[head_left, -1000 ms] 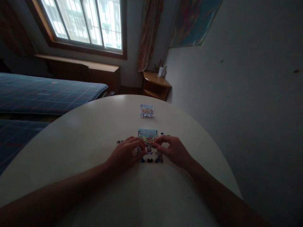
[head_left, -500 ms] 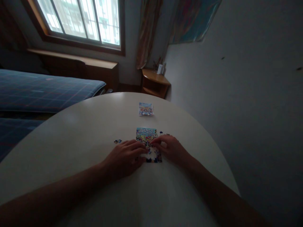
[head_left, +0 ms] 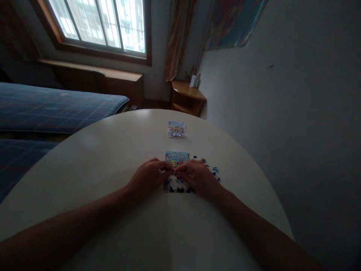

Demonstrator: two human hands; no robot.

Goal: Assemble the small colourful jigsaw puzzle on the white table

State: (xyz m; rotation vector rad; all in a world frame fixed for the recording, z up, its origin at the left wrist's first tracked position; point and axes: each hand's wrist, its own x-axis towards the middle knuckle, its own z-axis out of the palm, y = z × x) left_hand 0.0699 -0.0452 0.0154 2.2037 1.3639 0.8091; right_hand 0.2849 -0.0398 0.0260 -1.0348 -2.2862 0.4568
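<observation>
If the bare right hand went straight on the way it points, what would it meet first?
Probably the bare left hand: its fingertips lie just ahead of those of the right hand, over the multicoloured, partly assembled jigsaw puzzle. Whether they touch is unclear.

Left forearm (head_left: 84,216) in from near left, right forearm (head_left: 251,216) from near right, both bare, converging toward the far side. Left hand (head_left: 147,175) and right hand (head_left: 199,177) backs up, fingers bent, fingertips (head_left: 170,169) close together (can't tell if touching).
</observation>
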